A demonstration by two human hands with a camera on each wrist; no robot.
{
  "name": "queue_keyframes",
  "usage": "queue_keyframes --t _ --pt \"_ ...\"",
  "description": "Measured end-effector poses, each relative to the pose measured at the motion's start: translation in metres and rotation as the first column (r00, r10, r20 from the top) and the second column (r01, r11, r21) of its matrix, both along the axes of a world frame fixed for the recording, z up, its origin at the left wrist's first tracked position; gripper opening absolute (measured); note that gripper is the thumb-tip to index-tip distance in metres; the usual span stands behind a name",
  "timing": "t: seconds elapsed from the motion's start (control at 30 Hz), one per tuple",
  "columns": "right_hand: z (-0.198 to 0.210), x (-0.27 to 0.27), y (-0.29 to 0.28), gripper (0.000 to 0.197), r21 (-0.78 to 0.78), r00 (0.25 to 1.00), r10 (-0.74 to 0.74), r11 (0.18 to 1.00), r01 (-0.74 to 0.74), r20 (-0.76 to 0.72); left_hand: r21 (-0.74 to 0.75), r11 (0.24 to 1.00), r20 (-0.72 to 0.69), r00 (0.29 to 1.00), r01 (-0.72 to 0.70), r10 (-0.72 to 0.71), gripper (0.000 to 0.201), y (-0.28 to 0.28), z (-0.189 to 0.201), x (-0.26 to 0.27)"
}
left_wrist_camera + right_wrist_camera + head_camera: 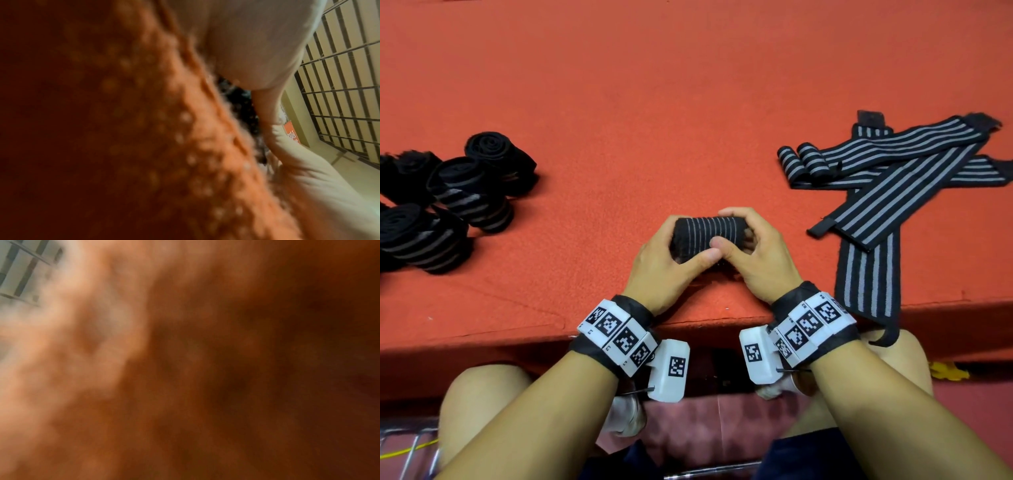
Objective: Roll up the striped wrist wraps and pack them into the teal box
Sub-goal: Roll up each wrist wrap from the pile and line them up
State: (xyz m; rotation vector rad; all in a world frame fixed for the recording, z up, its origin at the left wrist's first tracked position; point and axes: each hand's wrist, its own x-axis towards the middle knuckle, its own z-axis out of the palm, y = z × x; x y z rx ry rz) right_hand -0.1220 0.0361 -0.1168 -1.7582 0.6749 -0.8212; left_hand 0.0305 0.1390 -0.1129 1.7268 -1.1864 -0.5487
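Observation:
A black wrist wrap with thin grey stripes, rolled into a tight cylinder [709, 234], lies near the front edge of the red felt table [654, 102]. My left hand [671, 257] grips its left end, thumb across the front. My right hand [750, 246] grips its right end, fingers curled over the top. Several flat, unrolled striped wraps [887, 178] lie crossed at the right, one hanging over the table edge. Several rolled wraps [455, 202] sit at the left. No teal box shows in any view. Both wrist views are blurred red felt.
The table's front edge [517, 339] runs just under my wrists, with my knees below it. Bare red felt stretches across the far half of the table. A barred window [339, 97] shows in the left wrist view.

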Motion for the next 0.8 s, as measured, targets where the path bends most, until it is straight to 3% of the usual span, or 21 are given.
queue_keyframes --t 0.13,0.23,0.43,0.6,0.73,0.8 --pt "0.001 0.003 0.001 0.025 0.043 1.000 -0.006 0.999 0.006 -0.002 -0.068 0.997 -0.055 0.997 0.046 -0.050 0.054 0.001 -0.001 0.002" --pt "0.003 0.003 0.002 0.032 0.092 1.000 -0.011 0.996 0.010 0.017 -0.080 0.995 -0.051 0.997 0.060 -0.064 0.043 0.000 -0.003 0.003" --pt "0.003 0.003 0.004 0.050 0.038 0.998 -0.044 0.998 0.045 -0.039 -0.086 0.996 -0.075 0.997 0.027 -0.033 0.036 0.000 -0.006 0.006" --pt "0.006 0.006 0.007 0.042 0.041 0.996 -0.066 0.997 0.068 -0.058 -0.105 0.994 -0.072 0.997 -0.018 0.010 0.033 0.000 -0.006 0.004" --pt "0.013 0.015 0.009 0.045 -0.052 0.971 -0.180 0.983 0.174 -0.155 -0.164 0.980 -0.228 0.971 -0.111 0.072 0.034 0.001 -0.003 0.007" --pt "0.023 0.024 0.016 0.041 -0.134 0.956 -0.260 0.961 0.243 -0.135 -0.202 0.971 -0.288 0.955 -0.128 0.066 0.040 0.007 0.003 0.013"
